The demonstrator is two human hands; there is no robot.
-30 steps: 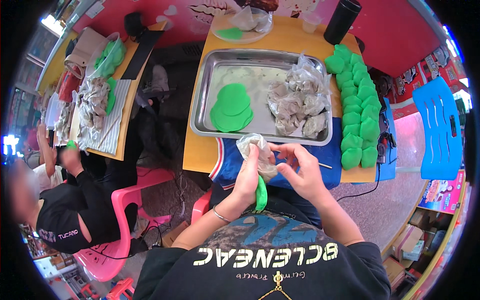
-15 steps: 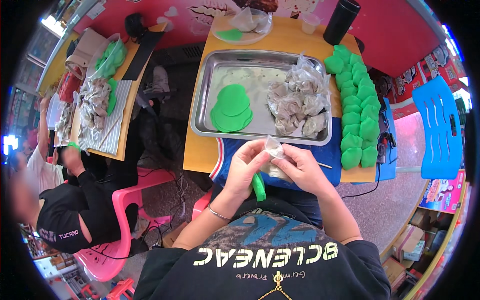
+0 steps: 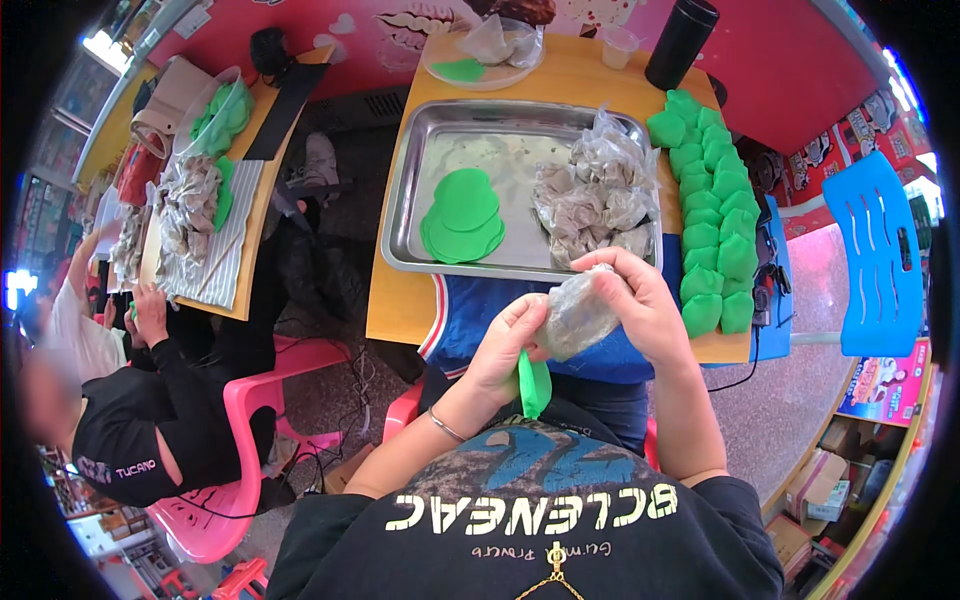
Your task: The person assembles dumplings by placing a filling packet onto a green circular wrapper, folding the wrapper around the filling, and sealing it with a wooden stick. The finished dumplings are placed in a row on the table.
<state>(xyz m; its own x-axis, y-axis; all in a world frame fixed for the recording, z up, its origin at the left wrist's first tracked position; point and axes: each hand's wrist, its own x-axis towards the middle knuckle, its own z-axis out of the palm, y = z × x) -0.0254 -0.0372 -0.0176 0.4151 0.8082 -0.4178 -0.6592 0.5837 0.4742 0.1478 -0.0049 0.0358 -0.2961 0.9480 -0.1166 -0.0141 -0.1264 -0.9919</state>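
Over my lap, just in front of the table edge, my right hand (image 3: 645, 300) grips a clear plastic bag (image 3: 580, 318) with greyish contents that I cannot make out. My left hand (image 3: 505, 345) is closed, its fingertips at the near left edge of the bag. A folded soft green piece (image 3: 534, 388) hangs down from the left hand's curled fingers. Beyond my hands is a metal tray (image 3: 480, 271) with thin green round sheets (image 3: 463, 225) overlapping at its left and crumpled plastic bags of greyish stuff (image 3: 590, 195) heaped at its right.
Puffy green pieces (image 3: 720, 210) stand in rows along the table's right side. A blue cloth (image 3: 470, 305) covers the near edge. At the back are a plate (image 3: 480, 82), a clear cup (image 3: 620, 45) and a black bottle (image 3: 682, 45). A seated person (image 3: 150, 430) works at the left table.
The bag that both hands pinched small is now spread out, as my right hand has moved up and right with it. The left hand keeps the green piece, now hanging slightly further right.
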